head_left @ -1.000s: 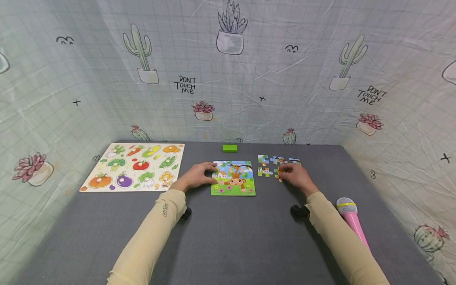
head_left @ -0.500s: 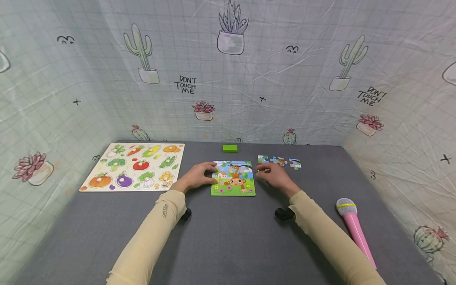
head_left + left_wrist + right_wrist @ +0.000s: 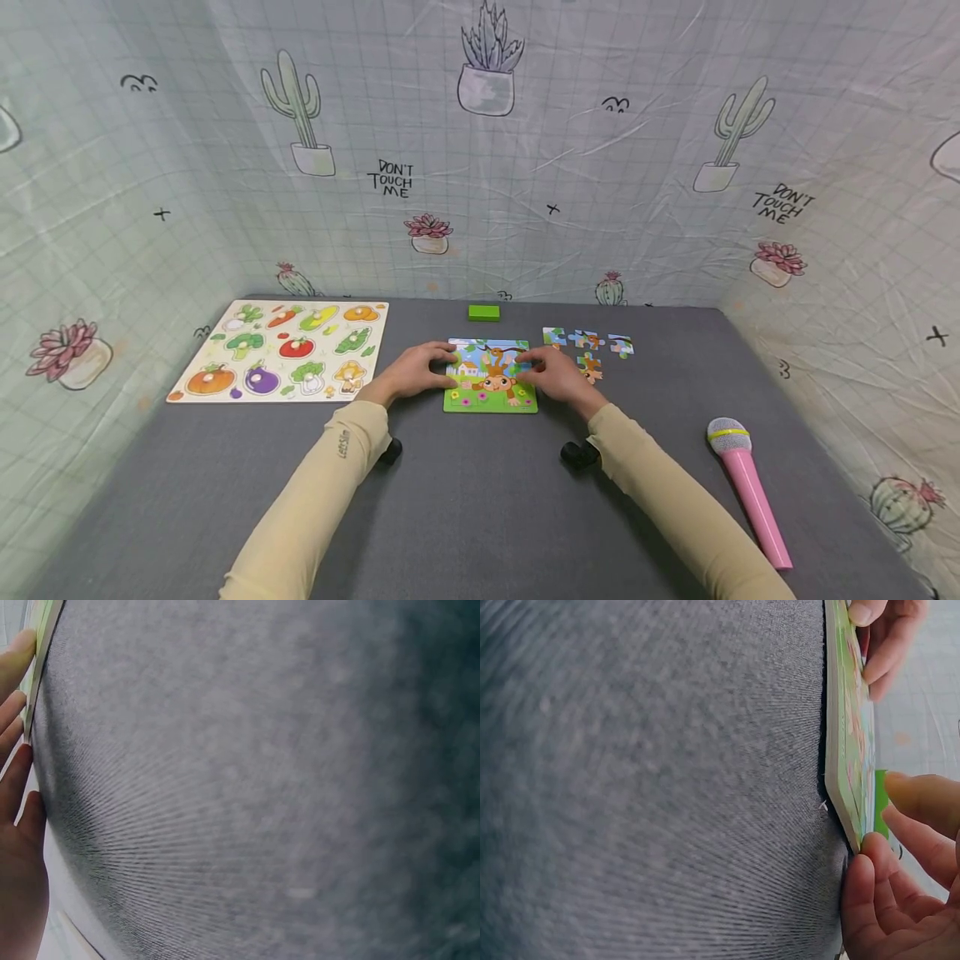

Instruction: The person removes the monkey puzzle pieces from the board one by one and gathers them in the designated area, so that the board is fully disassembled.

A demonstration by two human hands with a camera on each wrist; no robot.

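Note:
A square monkey jigsaw puzzle board (image 3: 491,402) lies at the middle of the grey table. My left hand (image 3: 411,371) holds its left edge, the thumb and forefinger spaced along the side. My right hand (image 3: 561,375) is at the opposite edge, its fingertips overlapping the picture and the thumb apart from the forefinger. In the right wrist view, the loosely bent fingers (image 3: 866,885) sit right at the board's corner. Beside the right hand lie a loose brown-and-green jigsaw piece (image 3: 590,367) and a row of blue-toned jigsaw pieces (image 3: 587,338).
A vegetable puzzle board (image 3: 292,354) lies on the left. A small green block (image 3: 483,313) sits behind the monkey puzzle. On the right is a pink toy microphone (image 3: 750,492). A patterned cloth (image 3: 555,258) encloses the table's back and sides.
My right hand has left the monkey jigsaw piece on the table and moved left to the puzzle board's right edge. A house piece seen earlier is out of sight. The left hand stays put.

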